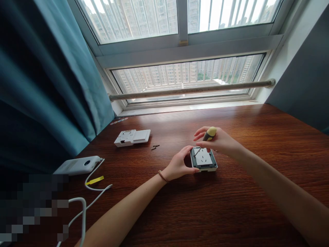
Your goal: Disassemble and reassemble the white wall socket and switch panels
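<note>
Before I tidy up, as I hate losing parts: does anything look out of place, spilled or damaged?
Nothing looks spilled or damaged around the socket. A few small pieces, apparently screws, stand out: loose on the tabletop beside the white casing, where they might roll away.

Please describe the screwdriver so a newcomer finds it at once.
On the brown wooden table, the left hand steadies a square, grey and white plastic socket. Above it, the right hand holds the thin-shafted screwdriver, set apart by its rounded yellow and grey handle.

No readable text, labels, brands, numbers or signs.
</note>
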A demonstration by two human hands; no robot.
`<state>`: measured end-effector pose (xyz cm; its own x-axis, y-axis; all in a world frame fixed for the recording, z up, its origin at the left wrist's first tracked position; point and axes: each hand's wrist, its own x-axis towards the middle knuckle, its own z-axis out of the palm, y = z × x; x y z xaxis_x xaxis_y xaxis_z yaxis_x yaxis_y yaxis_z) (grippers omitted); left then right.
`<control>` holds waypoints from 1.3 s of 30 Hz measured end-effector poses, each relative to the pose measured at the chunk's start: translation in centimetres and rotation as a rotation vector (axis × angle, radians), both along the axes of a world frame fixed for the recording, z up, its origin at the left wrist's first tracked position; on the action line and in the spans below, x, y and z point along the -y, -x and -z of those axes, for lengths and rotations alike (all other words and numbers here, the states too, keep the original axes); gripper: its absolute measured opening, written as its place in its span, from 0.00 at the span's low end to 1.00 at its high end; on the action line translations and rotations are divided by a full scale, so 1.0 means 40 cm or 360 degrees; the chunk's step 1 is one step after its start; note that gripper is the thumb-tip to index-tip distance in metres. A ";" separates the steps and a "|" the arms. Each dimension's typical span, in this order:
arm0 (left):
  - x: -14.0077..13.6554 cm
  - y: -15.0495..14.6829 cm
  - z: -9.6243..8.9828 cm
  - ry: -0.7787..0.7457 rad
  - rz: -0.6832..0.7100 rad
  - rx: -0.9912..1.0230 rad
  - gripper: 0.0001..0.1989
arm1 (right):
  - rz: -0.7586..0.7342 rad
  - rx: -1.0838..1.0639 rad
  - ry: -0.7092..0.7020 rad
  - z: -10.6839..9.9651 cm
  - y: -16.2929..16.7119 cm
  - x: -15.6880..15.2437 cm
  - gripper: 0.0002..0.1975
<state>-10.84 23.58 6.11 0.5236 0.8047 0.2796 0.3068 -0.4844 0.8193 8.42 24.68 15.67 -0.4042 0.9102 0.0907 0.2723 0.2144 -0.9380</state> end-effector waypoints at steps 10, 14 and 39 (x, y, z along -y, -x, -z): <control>-0.002 0.005 0.010 0.0002 -0.0035 -0.0036 0.41 | 0.0709 0.0571 -0.0675 0.023 0.023 0.013 0.16; -0.002 0.005 0.011 0.0014 -0.0037 -0.0038 0.41 | 0.0817 0.0526 -0.0849 0.052 0.050 0.011 0.08; -0.002 0.007 0.010 0.0041 -0.0030 -0.0023 0.42 | 0.1140 -0.0241 -0.0604 0.020 -0.009 -0.009 0.18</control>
<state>-11.13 23.68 5.72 0.5123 0.8213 0.2511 0.3273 -0.4570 0.8271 8.77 25.04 14.88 0.3040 0.8391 0.4511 0.3400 0.3468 -0.8741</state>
